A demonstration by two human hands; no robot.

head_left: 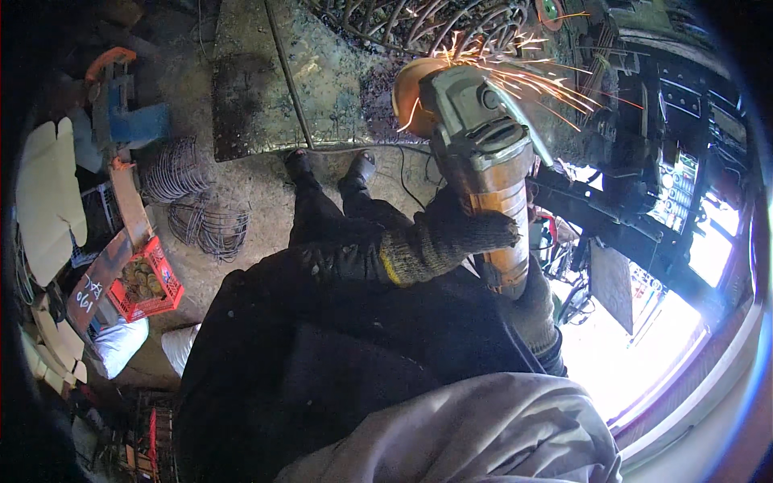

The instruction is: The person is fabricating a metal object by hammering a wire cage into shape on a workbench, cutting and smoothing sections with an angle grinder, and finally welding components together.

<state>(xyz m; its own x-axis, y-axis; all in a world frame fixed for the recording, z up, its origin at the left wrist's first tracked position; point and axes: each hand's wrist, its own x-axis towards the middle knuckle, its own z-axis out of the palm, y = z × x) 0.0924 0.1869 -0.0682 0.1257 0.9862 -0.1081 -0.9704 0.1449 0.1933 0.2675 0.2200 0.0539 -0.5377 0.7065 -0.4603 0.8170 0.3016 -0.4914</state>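
An angle grinder [495, 189] with a worn orange body and grey metal head is held in front of me. At its far end, a round guard or disc [412, 98] glows orange, and bright sparks [531, 76] fly off to the right. What it touches is hidden behind the head. My left hand [447, 241], in a dark knitted glove with a yellow cuff edge, wraps round the grinder's body. My right hand [533, 310], also gloved, grips the near end from the right; its fingers are mostly hidden.
Curved metal rods [435, 20] lie in a heap at the far side, beyond a stained metal plate [334, 105]. Wire coils [173, 169], a red crate [165, 282] and white sacks [122, 344] are at left. A dark metal frame [644, 217] stands right. A cable [407, 181] crosses the floor.
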